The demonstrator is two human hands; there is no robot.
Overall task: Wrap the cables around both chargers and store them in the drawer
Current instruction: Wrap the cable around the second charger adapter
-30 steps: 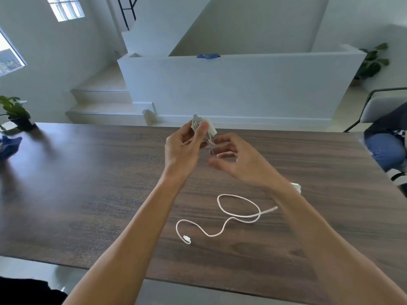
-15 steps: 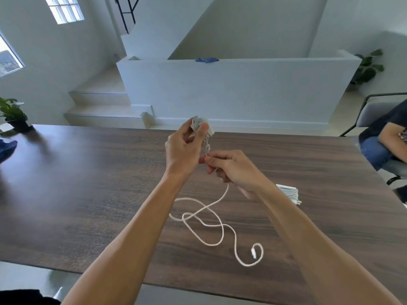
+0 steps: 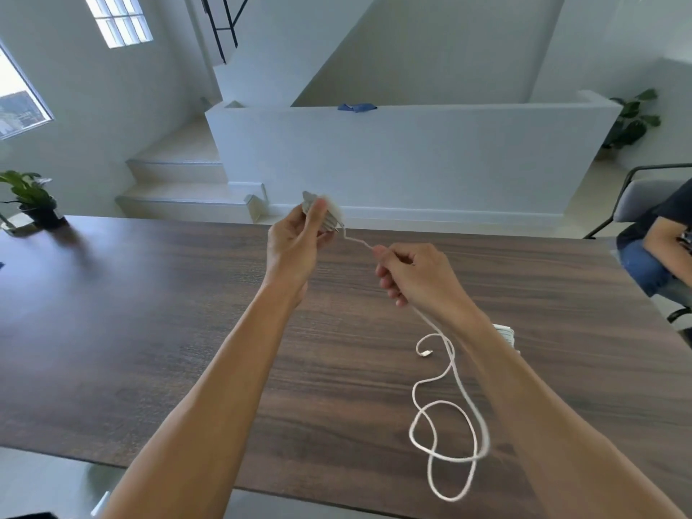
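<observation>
My left hand (image 3: pixel 296 245) grips a white charger (image 3: pixel 329 215) above the far side of the dark wooden table (image 3: pixel 149 331); part of its cable is wound round it. My right hand (image 3: pixel 415 275) pinches the white cable (image 3: pixel 455 372) a short way to the right of the charger, and the stretch between both hands is taut. The loose remainder hangs below my right hand in loops and trails over the table, its plug end (image 3: pixel 426 354) lying free. A second charger (image 3: pixel 507 333), wrapped in its cable, lies on the table and is partly hidden behind my right forearm. No drawer is in view.
A potted plant (image 3: pixel 32 202) stands at the table's far left corner. A seated person (image 3: pixel 659 249) on a chair is at the right edge. Behind the table are a low white wall (image 3: pixel 412 162) and steps.
My right hand has moved right and away from the charger, pulling the cable taut. The loose cable has swung to the right side of the table.
</observation>
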